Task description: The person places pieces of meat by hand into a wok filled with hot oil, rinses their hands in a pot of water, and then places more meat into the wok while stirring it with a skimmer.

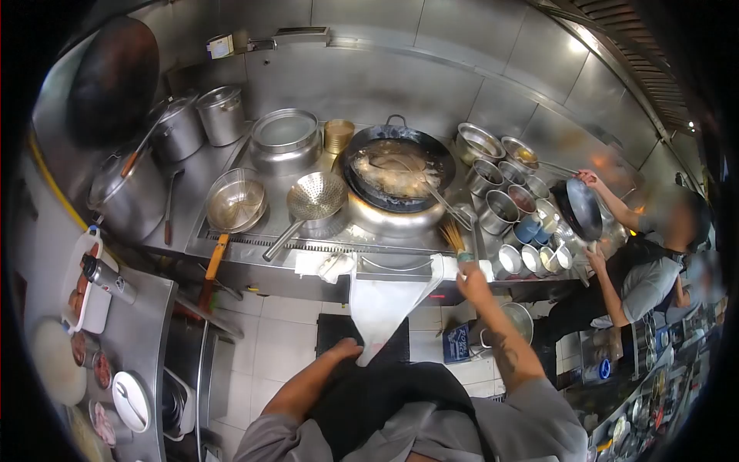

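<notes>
My right hand (471, 283) is closed around the lower end of a bamboo wok brush (455, 237), its bristles pointing up at the stove's front edge. Low before my black apron, my left hand (348, 350) is closed at the narrow lower end of a white cloth (382, 304). The cloth spreads up to the stove rail. Ahead, a black wok (368, 192) sits on the burner with brownish liquid and a ladle-like utensil (443, 204) in it. Left of the wok rest a perforated strainer (317, 195) and a wire-mesh strainer (235, 202) with an orange handle.
Metal containers (500, 208) and white cups (531, 258) crowd the stove's right side. A co-worker (643, 281) there holds a pan (581, 208). Tall pots (132, 192) stand at the left. A side counter (146, 300) carries a bottle (108, 279) and bowls of meat.
</notes>
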The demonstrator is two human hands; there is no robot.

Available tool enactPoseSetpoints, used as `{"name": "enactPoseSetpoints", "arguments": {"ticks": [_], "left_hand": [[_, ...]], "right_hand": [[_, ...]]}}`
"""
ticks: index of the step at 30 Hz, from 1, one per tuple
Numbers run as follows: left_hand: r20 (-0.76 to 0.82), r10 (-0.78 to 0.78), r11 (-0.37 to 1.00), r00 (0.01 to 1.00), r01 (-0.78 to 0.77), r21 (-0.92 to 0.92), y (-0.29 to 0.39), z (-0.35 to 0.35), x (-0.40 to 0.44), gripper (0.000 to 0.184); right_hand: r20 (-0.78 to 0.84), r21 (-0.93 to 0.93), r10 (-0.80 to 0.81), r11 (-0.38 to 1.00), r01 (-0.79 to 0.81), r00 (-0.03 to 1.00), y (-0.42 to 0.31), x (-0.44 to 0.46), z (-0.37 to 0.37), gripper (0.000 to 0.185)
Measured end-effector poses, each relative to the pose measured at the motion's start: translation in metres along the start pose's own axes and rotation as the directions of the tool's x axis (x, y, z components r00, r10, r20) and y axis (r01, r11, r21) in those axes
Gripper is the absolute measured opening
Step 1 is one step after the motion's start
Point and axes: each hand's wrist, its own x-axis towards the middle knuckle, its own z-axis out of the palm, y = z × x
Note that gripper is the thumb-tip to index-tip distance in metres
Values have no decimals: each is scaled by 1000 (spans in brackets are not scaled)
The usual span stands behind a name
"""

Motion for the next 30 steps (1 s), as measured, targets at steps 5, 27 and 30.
{"name": "enactPoseSetpoints", "arguments": {"ticks": [5, 27, 30], "left_hand": [[-351, -198, 953, 915, 96, -288, -66, 25, -57, 46], [-351, -418, 892, 838, 451, 13, -191, 226, -298, 18], [-384, -350, 915, 854, 400, 55, -216, 211, -288, 14]], "right_hand": [[-58, -228, -167, 962, 150, 984, 30, 87, -24, 26], [278, -366, 14, 926, 92, 960, -69, 217, -120, 26], [321, -423, 43, 900, 103, 946, -85, 209, -149, 26]]}}
